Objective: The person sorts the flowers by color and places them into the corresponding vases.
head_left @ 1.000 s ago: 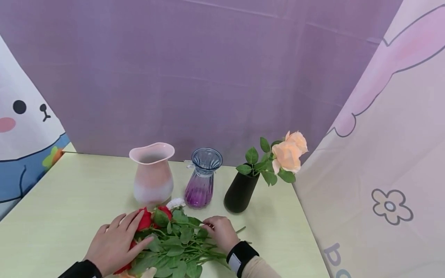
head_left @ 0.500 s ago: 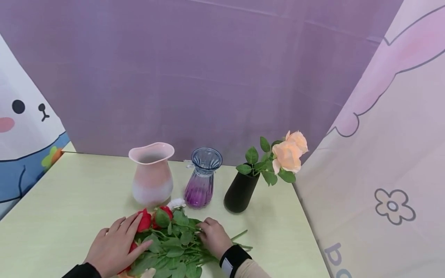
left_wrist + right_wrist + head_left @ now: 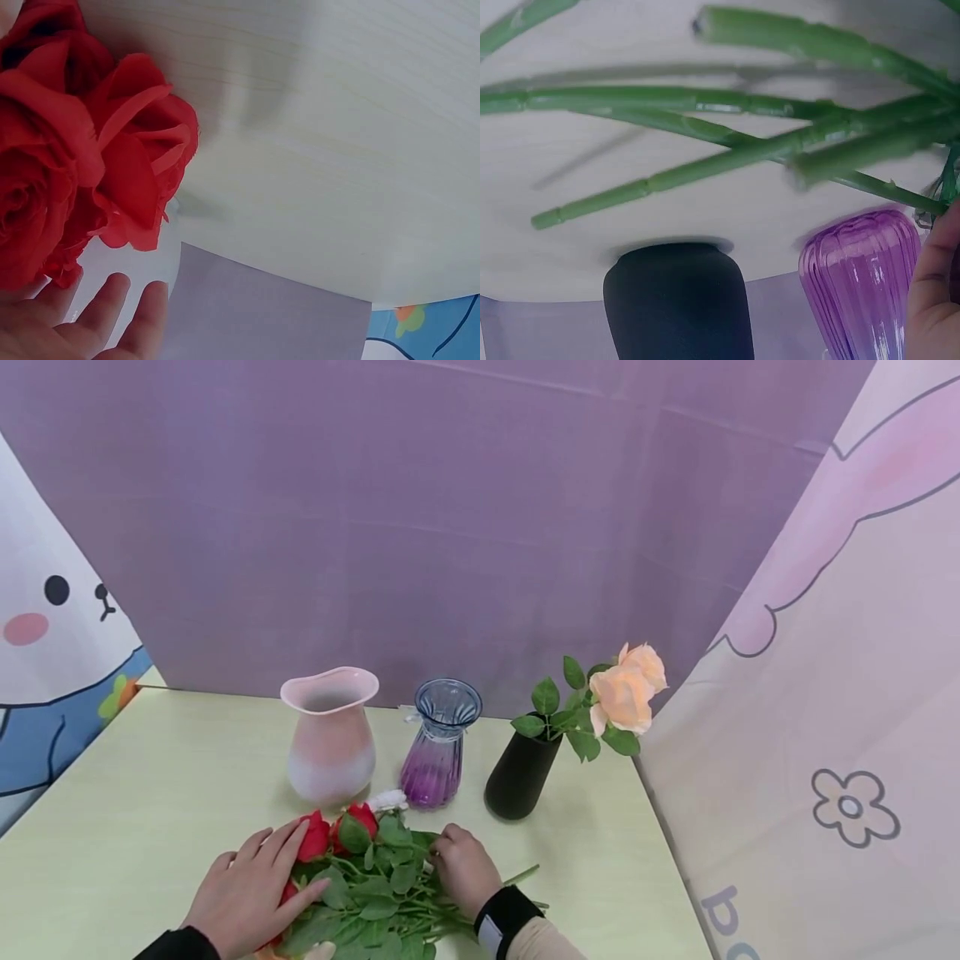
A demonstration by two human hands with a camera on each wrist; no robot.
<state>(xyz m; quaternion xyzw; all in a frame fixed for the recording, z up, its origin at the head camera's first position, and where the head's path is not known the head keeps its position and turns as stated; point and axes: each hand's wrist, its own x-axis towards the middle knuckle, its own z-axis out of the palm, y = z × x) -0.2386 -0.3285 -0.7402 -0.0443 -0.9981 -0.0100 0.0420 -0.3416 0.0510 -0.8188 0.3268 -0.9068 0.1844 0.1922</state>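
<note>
Purple cloth hung behind a pale yellow-green worktop (image 3: 150,777), with cartoon-printed panels closing in both sides. Along the back stood a pink ceramic vase (image 3: 330,735), a purple ribbed glass vase (image 3: 438,747) and a black vase (image 3: 521,777) holding peach roses (image 3: 626,689), whose heads leaned out to the right, probably because the narrow mouth gripped only the stems. At the near edge lay a bunch of artificial red roses (image 3: 330,835), blooms to the left and green stems (image 3: 420,910) trailing right, with one white bloom (image 3: 386,799) at the far side, just in front of the glass vase. The left hand (image 3: 247,893) lay flat with straight fingers over the red blooms, seemingly steadying the heads against the worktop. The right hand (image 3: 465,868) rested with bent fingers on the leafy stems; whether it actually pinched a stem could not be told from the head view, since the fingertips were buried in leaves. The left wrist view showed what the head view hid: the layered red petals (image 3: 97,150) close up, and the spread fingertips (image 3: 112,315) gripping nothing. The right wrist view showed the cut stem ends (image 3: 705,127) fanned loosely over the worktop, the black vase and glass vase upright beyond them, and only the edge of a finger (image 3: 934,285), so its hold stayed uncertain.
</note>
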